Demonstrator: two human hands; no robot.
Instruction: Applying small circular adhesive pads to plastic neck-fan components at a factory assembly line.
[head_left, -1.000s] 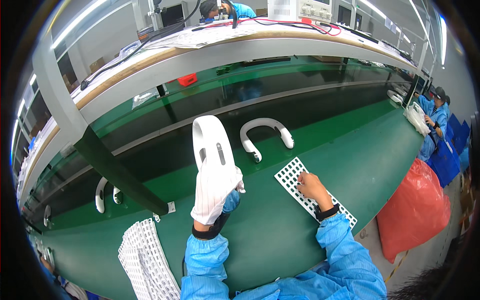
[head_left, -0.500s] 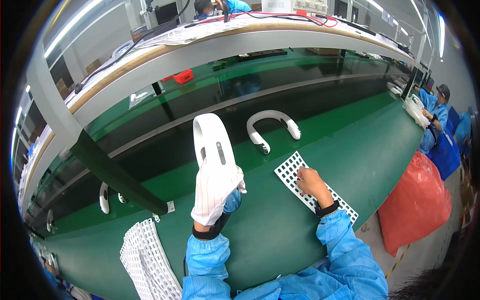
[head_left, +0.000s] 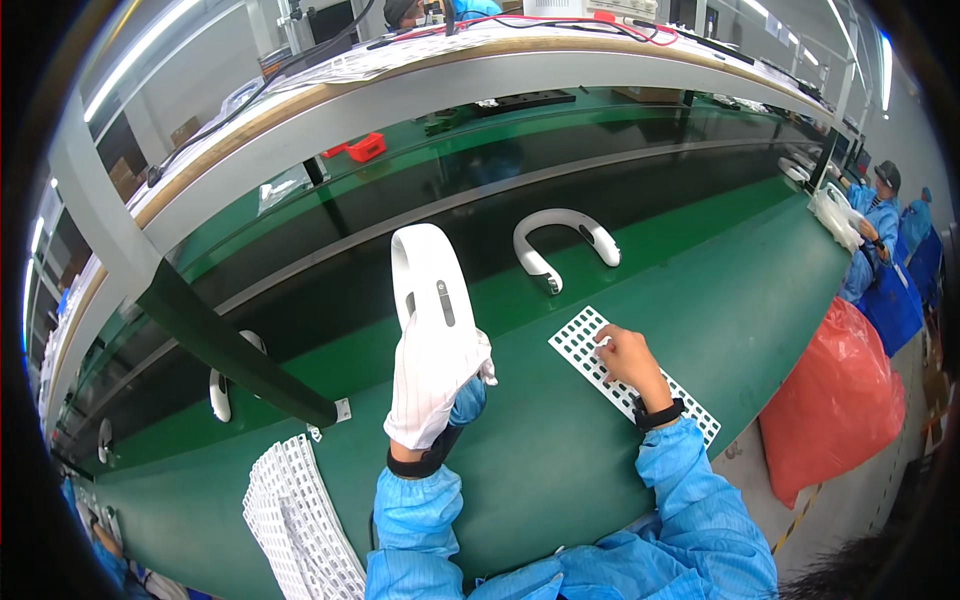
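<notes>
My left hand (head_left: 430, 385), in a white striped glove, is closed around a white U-shaped neck fan (head_left: 428, 260). The fan is held upright above the bench, its dark oval button panel facing me. To the right, my bare right hand (head_left: 630, 362) rests over a white sheet of dark oval stickers (head_left: 578, 338). Its thumb and fingertips pinch together at the sheet; whatever is between them is too small to make out. A second neck fan (head_left: 568, 222) lies just beyond the sheet, on the dark conveyor belt and its green edge.
A stack of similar white sheets (head_left: 295, 510) lies on the green bench (head_left: 520, 500) at the left. More neck fans (head_left: 219, 395) sit behind a dark post (head_left: 235, 345). A large red bag (head_left: 835, 405) stands at right, near a seated co-worker (head_left: 882, 205). A shelf (head_left: 450, 80) spans above.
The neck fan on the belt has shifted to the right, as have the fans behind the post. My left hand holds its fan nearly still; my right hand stays at the sheet, fingers slightly shifted.
</notes>
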